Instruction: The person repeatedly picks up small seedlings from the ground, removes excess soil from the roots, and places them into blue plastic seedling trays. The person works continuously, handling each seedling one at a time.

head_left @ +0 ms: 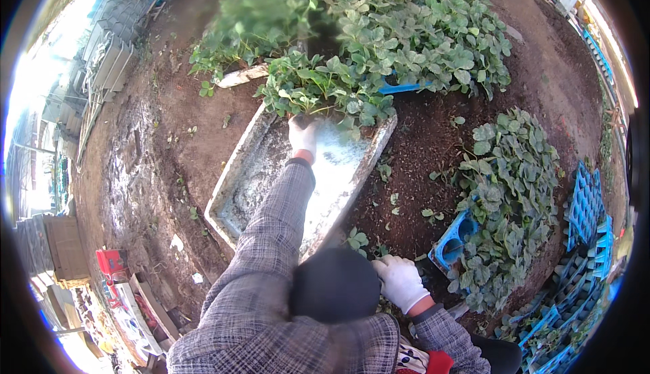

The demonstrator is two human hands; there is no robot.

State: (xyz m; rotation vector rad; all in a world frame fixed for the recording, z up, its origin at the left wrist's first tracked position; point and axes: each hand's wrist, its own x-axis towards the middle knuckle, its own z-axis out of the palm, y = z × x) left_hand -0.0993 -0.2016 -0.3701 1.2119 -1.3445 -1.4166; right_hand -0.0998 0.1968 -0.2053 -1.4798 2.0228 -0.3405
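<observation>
My left hand [303, 136], in a white glove, reaches into the far end of a shallow white foam box [244, 171] and touches the base of the leafy plants [325, 82], which look like strawberry seedlings. Whether its fingers close on a plant is hidden by glove and leaves. The rest of the box holds only whitish residue and some dirt. My right hand [401, 282], also gloved in white, lies near the lower right, its fingers curled beside a round dark object [335, 285]. What is under its fingers cannot be made out.
More leafy plants [421, 29] stand beyond the box, some in blue trays [403, 87]. Another blue cell tray [459, 237] with plants lies to the right. Stacked blue trays [584, 206] are at the far right, a red container [109, 262] at the lower left, and grey stacks [109, 59] at the upper left.
</observation>
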